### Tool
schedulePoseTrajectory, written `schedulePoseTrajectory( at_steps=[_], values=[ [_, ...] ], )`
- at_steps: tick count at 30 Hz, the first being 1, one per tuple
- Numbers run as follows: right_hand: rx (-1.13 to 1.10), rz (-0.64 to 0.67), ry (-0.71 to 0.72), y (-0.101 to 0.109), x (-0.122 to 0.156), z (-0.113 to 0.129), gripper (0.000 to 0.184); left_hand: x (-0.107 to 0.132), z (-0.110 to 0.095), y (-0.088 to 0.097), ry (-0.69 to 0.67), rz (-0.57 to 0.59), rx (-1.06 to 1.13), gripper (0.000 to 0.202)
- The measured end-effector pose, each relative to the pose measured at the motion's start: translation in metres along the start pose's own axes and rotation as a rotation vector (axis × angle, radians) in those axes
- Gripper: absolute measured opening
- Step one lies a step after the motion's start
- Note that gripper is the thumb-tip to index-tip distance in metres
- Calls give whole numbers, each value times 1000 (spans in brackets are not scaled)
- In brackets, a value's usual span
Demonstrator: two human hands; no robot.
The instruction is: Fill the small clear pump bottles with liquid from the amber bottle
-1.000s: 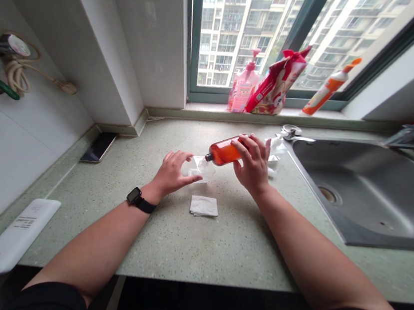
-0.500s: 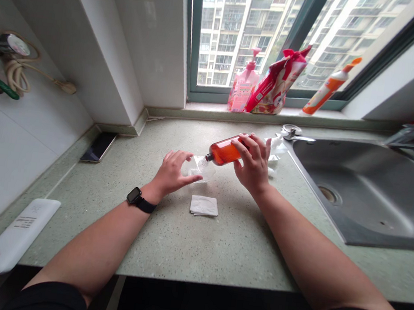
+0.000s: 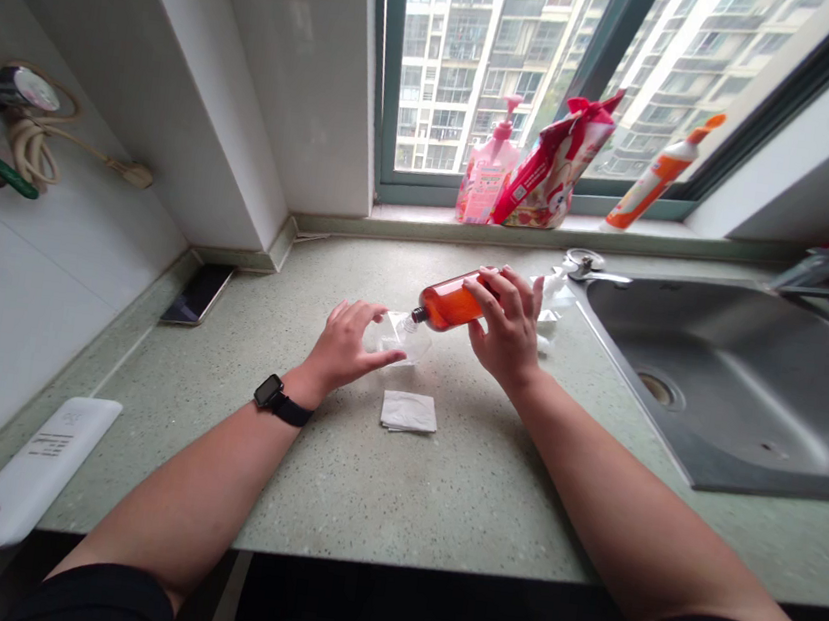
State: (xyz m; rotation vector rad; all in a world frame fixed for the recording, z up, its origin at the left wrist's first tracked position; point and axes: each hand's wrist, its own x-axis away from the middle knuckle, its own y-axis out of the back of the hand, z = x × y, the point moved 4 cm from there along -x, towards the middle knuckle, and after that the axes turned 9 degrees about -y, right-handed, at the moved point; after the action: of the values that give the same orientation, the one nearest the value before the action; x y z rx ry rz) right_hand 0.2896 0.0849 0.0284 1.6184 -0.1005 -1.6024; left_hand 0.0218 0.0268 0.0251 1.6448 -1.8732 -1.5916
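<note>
My right hand [image 3: 507,327] grips an amber-orange bottle [image 3: 449,307], tipped on its side with its neck pointing left and down. The neck meets a small clear container [image 3: 397,337] on the counter, and my left hand [image 3: 346,344], with a black watch on the wrist, is curled around that container. A folded white pad [image 3: 409,412] lies on the green speckled counter [image 3: 392,489] just in front of both hands. Some white wrappers [image 3: 549,305] sit behind my right hand.
A steel sink [image 3: 738,381] fills the right side. On the window sill stand a pink pump bottle [image 3: 487,170], a red pouch [image 3: 558,162] and an orange-and-white bottle [image 3: 658,177]. A phone [image 3: 199,293] lies at the back left, a white power bank [image 3: 30,485] at the near left edge.
</note>
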Motion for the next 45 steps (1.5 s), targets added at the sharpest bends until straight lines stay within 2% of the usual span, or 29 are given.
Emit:
schedulePoseTrajectory(
  at_steps=[11,19,25,31,37,45],
  values=[
    [10,-19,14,0,0,0,65,0,0,0,-14,-5,-3,63],
    [6,-34,6,1,0,2,64,0,0,0,-11,-3,-5,63],
    [6,-5,7,0,0,0,74,0,0,0,-4,3,-11,63],
    [16,-34,18,1,0,1,68,0,0,1,-10,2,-10,63],
    [7,-20,19,1,0,0,73,0,-1,1,-17,-6,-19,62],
    [27,-40,30,2,0,1,67,0,-1,1,-24,-3,-17,62]
  ],
)
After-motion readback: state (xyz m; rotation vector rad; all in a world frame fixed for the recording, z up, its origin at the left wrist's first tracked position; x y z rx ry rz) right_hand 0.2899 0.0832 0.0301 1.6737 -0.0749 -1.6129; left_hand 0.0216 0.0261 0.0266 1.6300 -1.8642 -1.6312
